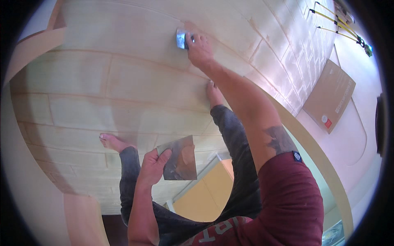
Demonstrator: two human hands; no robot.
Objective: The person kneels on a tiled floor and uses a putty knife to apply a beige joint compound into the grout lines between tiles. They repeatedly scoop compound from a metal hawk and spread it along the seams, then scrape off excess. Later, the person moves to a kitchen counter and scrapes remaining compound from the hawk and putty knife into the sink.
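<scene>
In my left hand [152, 166] is a flat square metal plate [168, 146], its thumb pressed on the upper left edge. A smear of brown paste [186, 158] lies on the plate's right part. My right hand [200, 49] reaches far forward, its fingers wrapped round a small scraper with a wide shiny blade [181, 39]. The blade rests on the pale floor of plank-shaped tiles [139, 78], beside a brown-smeared joint. Brownish paste runs along many of the joints.
My bare feet [214, 96] stand wide apart on the tiles. A brown cardboard box [330, 96] lies at the right, past a curved pale edge [318, 151]. A yellow tripod [338, 24] is at the upper right. A yellowish panel [203, 199] shows between my legs.
</scene>
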